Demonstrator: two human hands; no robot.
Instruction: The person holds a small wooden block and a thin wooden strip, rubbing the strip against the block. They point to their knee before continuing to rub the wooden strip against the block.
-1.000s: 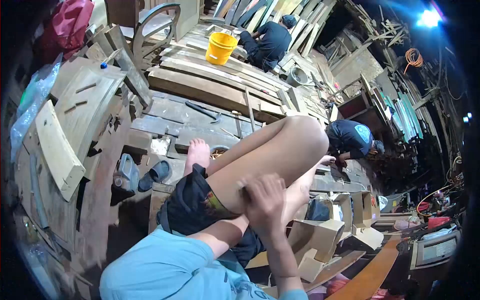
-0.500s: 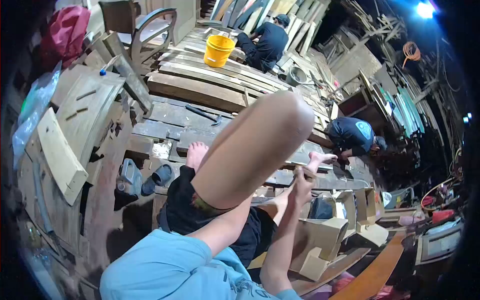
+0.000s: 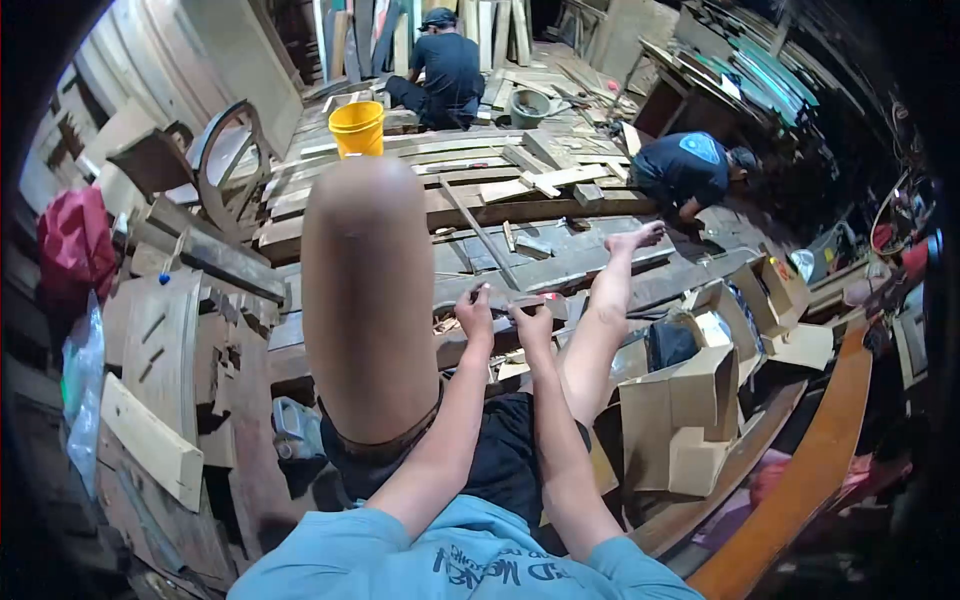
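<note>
My left hand (image 3: 475,312) is raised between the knees, fingers closed round something dark and too small to make out. Close beside it on the right, my right hand (image 3: 532,322) is closed on a short brown wooden piece (image 3: 556,308), which sticks out past the fingers. The bent knee (image 3: 368,230) rises left of both hands, and the other leg (image 3: 600,320) stretches forward on the right. A long thin wooden stick (image 3: 478,232) lies on the planks beyond the hands.
A yellow bucket (image 3: 357,130) stands on stacked boards ahead. One person (image 3: 448,72) sits behind it; another person (image 3: 690,165) bends low at the right. Open cardboard boxes (image 3: 675,405) and a curved orange board (image 3: 800,500) are at the right, a chair (image 3: 225,165) at the left.
The view has turned, shifting the scene. My left hand has come into sight beside my right hand, which has moved away from the outstretched foot to between the knees.
</note>
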